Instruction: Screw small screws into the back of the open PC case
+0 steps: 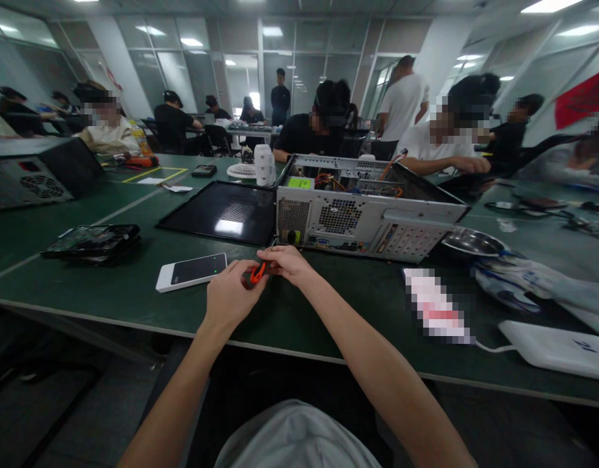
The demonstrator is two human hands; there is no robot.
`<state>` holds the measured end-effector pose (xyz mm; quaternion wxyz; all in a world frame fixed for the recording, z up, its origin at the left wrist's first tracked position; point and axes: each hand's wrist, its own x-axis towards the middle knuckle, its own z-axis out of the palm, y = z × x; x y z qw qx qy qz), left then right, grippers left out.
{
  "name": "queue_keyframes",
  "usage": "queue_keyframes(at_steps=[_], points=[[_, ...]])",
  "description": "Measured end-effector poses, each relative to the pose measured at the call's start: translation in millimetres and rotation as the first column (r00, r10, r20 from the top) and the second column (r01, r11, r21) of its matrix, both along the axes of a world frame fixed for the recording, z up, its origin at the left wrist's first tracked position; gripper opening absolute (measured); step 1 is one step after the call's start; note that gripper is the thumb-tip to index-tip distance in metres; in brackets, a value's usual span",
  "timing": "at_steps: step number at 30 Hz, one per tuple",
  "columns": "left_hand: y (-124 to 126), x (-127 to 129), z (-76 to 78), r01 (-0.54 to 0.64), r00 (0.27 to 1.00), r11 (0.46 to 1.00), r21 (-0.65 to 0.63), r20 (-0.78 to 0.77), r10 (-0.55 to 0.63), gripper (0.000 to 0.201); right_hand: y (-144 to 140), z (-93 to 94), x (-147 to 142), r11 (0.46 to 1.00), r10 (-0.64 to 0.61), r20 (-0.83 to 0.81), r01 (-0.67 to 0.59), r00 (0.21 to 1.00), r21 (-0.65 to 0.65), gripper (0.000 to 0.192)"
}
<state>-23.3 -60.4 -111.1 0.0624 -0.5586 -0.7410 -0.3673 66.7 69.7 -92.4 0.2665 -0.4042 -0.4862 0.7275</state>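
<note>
An orange-and-black handle [257,273], which looks like a screwdriver's, is gripped in my left hand [231,292] above the table's near part. A thin metal shaft shows just beyond the fingers. My right hand [290,263] is closed beside it, fingertips pinched by the shaft; whatever they hold is hidden. Right behind both hands stands an opened computer case [362,224], its rear panel facing me and wires showing inside. A black side panel [216,208] lies flat to its left. Close to my left hand rests a white device with a dark screen [194,272].
Stacked hard drives [92,244] and another computer case [40,172] are on the left. To the right are a metal bowl [475,242], gloves [518,279], a blurred-out phone [436,305] and a white power bank [557,348] joined by cable. People sit across the table.
</note>
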Motion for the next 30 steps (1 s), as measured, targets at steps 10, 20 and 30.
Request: queue_keyframes(at_steps=[10,20,30], points=[[0,3,-1.2,-0.092,0.994,0.995,-0.027,0.060,0.093,0.032,-6,5.1,7,0.993,0.076,-0.093,-0.084,0.993,-0.089,0.022],[-1,1,-3.5,-0.004,0.997,1.000,0.020,-0.071,0.005,0.025,-11,5.3,9,0.995,0.037,-0.088,-0.045,0.995,-0.091,0.020],[7,2,-1.2,-0.146,0.989,0.987,-0.065,-0.048,0.143,0.037,-8,1.2,2,0.998,0.018,-0.076,-0.023,0.997,-0.061,0.030]])
